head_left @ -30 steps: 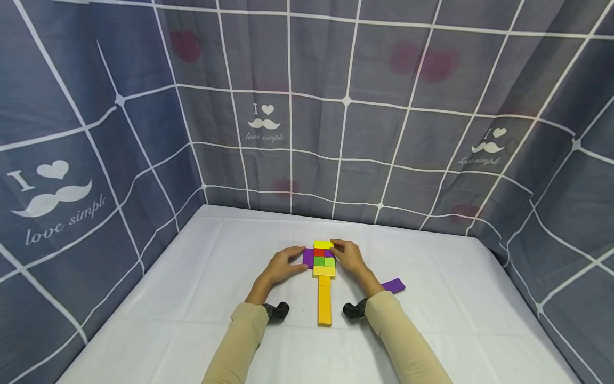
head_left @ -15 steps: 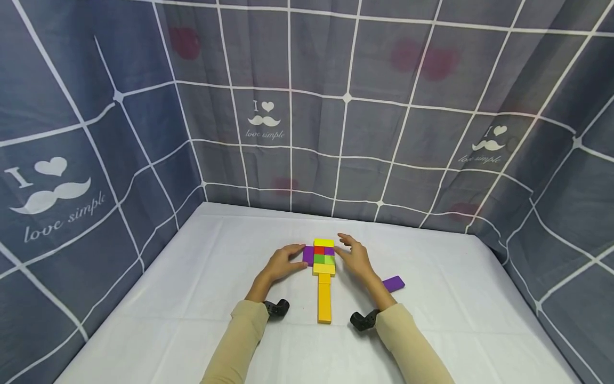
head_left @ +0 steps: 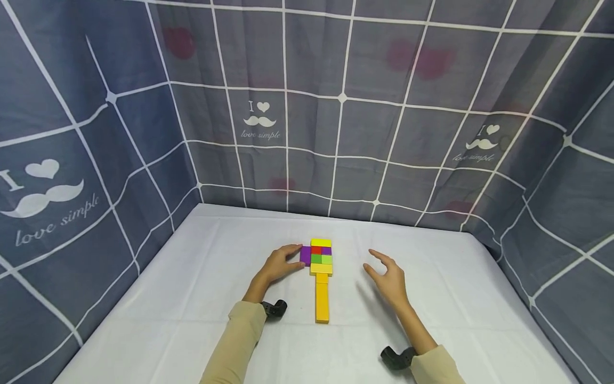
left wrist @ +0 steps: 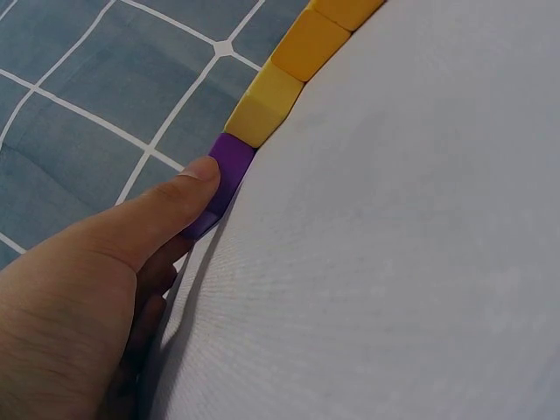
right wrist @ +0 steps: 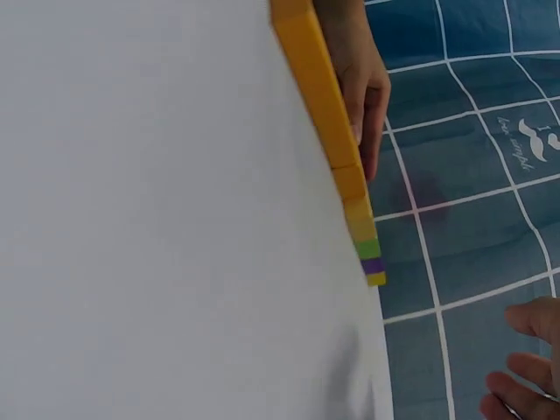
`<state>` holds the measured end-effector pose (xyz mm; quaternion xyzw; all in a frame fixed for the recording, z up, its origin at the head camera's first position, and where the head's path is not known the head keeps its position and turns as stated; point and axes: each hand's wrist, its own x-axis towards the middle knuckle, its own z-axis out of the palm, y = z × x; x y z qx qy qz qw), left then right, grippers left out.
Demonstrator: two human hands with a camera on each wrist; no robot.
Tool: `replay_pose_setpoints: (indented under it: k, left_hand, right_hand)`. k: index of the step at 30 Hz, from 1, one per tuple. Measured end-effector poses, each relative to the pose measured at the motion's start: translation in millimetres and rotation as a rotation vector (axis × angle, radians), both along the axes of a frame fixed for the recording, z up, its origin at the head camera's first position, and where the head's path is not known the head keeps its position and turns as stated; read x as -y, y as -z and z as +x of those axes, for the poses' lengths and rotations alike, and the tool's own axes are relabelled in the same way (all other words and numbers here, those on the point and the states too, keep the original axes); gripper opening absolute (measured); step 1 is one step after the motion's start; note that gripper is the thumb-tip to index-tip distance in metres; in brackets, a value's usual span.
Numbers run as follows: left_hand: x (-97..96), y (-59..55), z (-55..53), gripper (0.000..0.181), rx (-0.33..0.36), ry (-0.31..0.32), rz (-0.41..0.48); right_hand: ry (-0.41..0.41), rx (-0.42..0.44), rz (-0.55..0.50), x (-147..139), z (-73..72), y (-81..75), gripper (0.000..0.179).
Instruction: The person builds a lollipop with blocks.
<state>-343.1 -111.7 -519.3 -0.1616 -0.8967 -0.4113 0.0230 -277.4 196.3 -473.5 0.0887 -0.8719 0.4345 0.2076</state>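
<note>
In the head view, my left hand (head_left: pixel 275 266) pinches a purple block (head_left: pixel 305 256) by its near and far ends, thumb nearest me. That block lies against the left side of a flat row of coloured blocks. In the left wrist view the thumb (left wrist: pixel 197 175) presses the purple block's near end (left wrist: pixel 229 162). The row has a yellow block (head_left: pixel 321 242) at its far end, then red (head_left: pixel 316 250), small purple (head_left: pixel 326 250) and two green blocks (head_left: pixel 321 259), a wide yellow block (head_left: pixel 321 269) and a long orange block (head_left: pixel 322 303). My right hand (head_left: pixel 392 280), fingers parted, holds nothing, right of the row.
A white cloth (head_left: pixel 192 298) covers the table. Grey-blue checked curtains (head_left: pixel 307 133) rise behind it and at both sides. Each wrist carries a black camera, such as the right one (head_left: pixel 397 358).
My right hand has let go of the row's right side and moved right and nearer to me. The loose purple block on the right no longer shows. The left hand keeps its place.
</note>
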Motion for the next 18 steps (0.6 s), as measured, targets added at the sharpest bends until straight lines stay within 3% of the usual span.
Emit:
replay_pose_setpoints:
  k: [10, 18]
  left_hand:
    - [2.2, 1.9, -0.5, 0.062, -0.023, 0.012, 0.005]
    - [1.9, 1.0, 0.2, 0.063, -0.028, 0.024, -0.002]
  right_hand:
    - [0.163, 0.013, 0.054, -35.6, 23.9, 23.2, 0.062]
    - [0.213, 0.077, 0.118, -41.6, 31.4, 36.0, 0.069]
